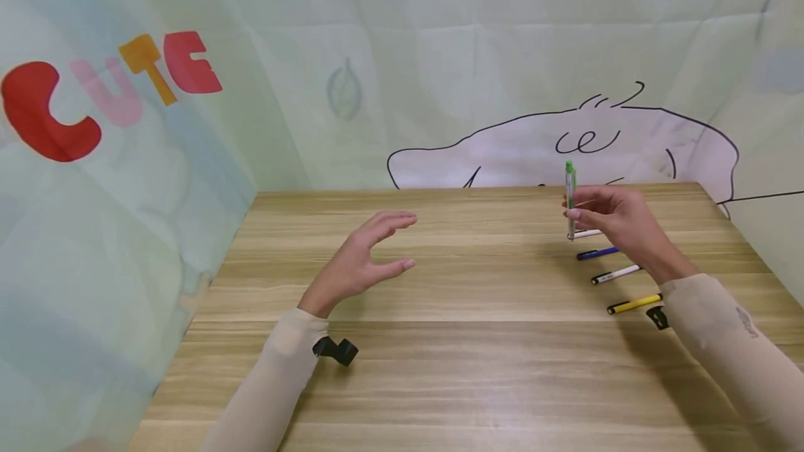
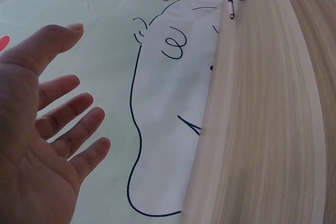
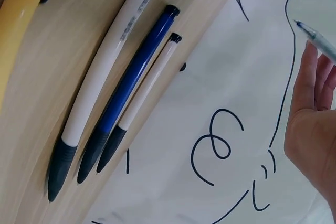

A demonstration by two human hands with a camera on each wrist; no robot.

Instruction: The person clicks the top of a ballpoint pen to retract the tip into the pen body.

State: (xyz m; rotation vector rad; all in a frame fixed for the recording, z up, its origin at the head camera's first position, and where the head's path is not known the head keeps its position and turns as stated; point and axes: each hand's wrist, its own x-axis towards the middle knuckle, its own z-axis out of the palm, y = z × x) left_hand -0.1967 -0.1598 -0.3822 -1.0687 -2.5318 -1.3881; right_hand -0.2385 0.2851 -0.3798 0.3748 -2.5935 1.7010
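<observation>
Upright between the fingertips and thumb of my right hand (image 1: 618, 218) is a green-topped clear pen (image 1: 571, 194), held above the back right of the table. Below and beside that hand lie a white pen (image 1: 587, 234), a blue pen (image 1: 597, 253), another white pen (image 1: 617, 274) and a yellow pen (image 1: 636, 304), roughly parallel. In the right wrist view the blue pen (image 3: 128, 77) lies between the two white ones. My left hand (image 1: 358, 260) hovers over the middle left of the table, fingers spread from the thumb, holding nothing.
The wooden table (image 1: 440, 368) ends at a printed cloth backdrop (image 1: 440, 75) with a line drawing and the word CUTE. A black strap mount (image 1: 336, 349) sits at the left wrist, another (image 1: 657, 317) at the right.
</observation>
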